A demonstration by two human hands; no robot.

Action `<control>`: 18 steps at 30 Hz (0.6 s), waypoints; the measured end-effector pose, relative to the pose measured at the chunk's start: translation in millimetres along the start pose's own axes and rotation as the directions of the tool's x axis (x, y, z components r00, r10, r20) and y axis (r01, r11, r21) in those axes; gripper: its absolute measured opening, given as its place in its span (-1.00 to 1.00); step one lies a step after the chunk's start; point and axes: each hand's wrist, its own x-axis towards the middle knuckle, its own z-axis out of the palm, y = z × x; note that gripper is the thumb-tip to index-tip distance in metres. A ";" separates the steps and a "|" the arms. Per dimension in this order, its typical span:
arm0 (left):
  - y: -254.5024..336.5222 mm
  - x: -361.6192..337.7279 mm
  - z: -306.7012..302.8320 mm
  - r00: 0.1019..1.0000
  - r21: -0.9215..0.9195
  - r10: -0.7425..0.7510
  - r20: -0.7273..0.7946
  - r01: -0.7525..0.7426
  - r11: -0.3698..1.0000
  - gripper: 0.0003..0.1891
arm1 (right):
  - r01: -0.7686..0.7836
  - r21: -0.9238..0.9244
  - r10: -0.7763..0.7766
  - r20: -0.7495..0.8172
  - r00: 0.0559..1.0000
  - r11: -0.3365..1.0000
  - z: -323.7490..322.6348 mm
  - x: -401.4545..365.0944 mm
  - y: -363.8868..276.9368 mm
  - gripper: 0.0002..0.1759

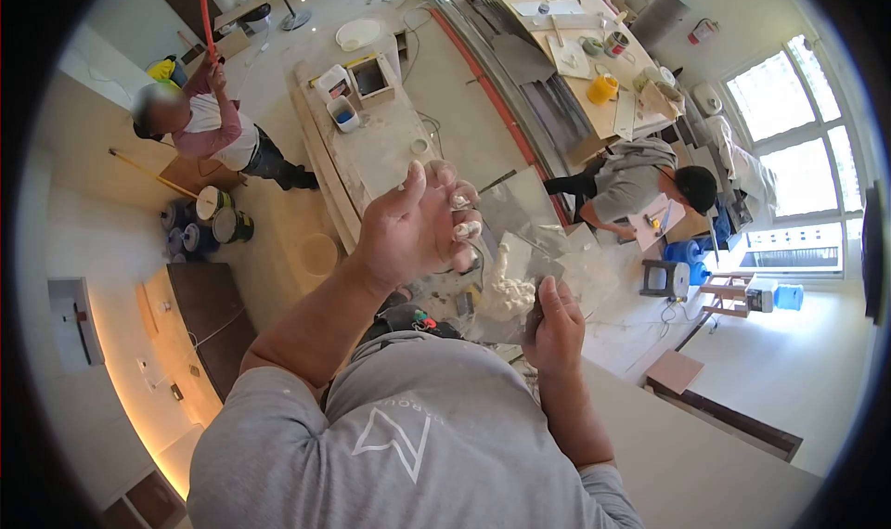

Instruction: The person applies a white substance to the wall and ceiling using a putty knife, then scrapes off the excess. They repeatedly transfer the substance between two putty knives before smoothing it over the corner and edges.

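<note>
My left hand (pixel 413 221) is raised palm up, thumb apart and fingers loosely curled, with white paste on the fingertips. Nothing shows in its palm. A thin dark strip (pixel 498 181) appears just beyond the fingers; whether it touches them is unclear. Lower and to the right, my right hand (pixel 559 327) grips the edge of a flat grey plate (pixel 520 255), thumb on top and the other fingers mostly hidden. A lump of white paste (pixel 507 292) lies on the plate.
A co-worker (pixel 218 130) stands at the left holding a red pole. Another co-worker (pixel 640 186) bends at the right by a cluttered worktable (pixel 548 51). A dusty bench (pixel 390 130) holds containers. Buckets (pixel 213 204), a stool (pixel 665 278) and long strips (pixel 483 74) are around.
</note>
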 end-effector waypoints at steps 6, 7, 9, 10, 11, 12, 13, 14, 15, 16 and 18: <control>-0.1 10.3 -5.8 0.999 -0.013 -0.038 0.023 0.039 0.999 -0.61 | 0.072 -0.063 -0.073 -0.011 0.997 0.995 26.6 -1.8 4.9 -0.79; 2.1 9.8 -6.0 0.999 -0.012 -0.046 0.023 0.047 0.999 -0.61 | 0.090 -0.047 -0.090 -0.016 0.996 0.995 31.3 -2.0 4.7 -0.79; 6.8 8.7 -7.2 0.998 -0.001 -0.059 0.025 0.059 0.998 -0.62 | 0.103 -0.058 -0.104 -0.014 0.994 0.993 30.7 -2.8 6.8 -0.80; 6.7 9.6 -8.7 0.997 0.012 -0.066 0.028 0.065 0.998 -0.62 | 0.106 -0.061 -0.107 -0.017 0.994 0.993 30.4 -4.0 7.4 -0.80; 9.9 9.4 -10.2 0.997 0.024 -0.070 0.034 0.070 0.997 -0.62 | 0.103 -0.057 -0.105 -0.027 0.994 0.993 33.1 -5.1 8.1 -0.81; 13.5 8.6 -10.9 0.997 0.027 -0.066 0.025 0.066 0.997 -0.62 | 0.115 -0.057 -0.117 -0.036 0.992 0.992 36.2 -4.6 9.3 -0.80; 15.4 6.6 -11.3 0.998 0.031 -0.062 0.016 0.061 0.998 -0.63 | 0.127 -0.058 -0.130 -0.045 0.991 0.990 39.2 -4.1 10.6 -0.80; 16.8 3.8 -11.9 0.998 0.033 -0.059 0.005 0.058 0.998 -0.63 | 0.150 -0.060 -0.154 -0.055 0.987 0.987 43.1 -4.5 14.0 -0.79; 18.3 1.7 -12.4 0.999 0.051 -0.051 0.003 0.050 0.997 -0.63 | 0.155 -0.056 -0.158 -0.058 0.986 0.986 47.1 -5.3 13.8 -0.79; 20.5 0.1 -12.6 0.999 0.069 -0.044 0.003 0.044 0.997 -0.62 | 0.160 -0.053 -0.163 -0.061 0.985 0.986 51.2 -6.0 13.7 -0.78; 25.7 -2.4 -13.0 0.999 0.098 -0.032 -0.023 0.034 0.995 -0.63 | 0.141 -0.028 -0.142 -0.033 0.989 0.990 57.5 -8.8 8.5 -0.76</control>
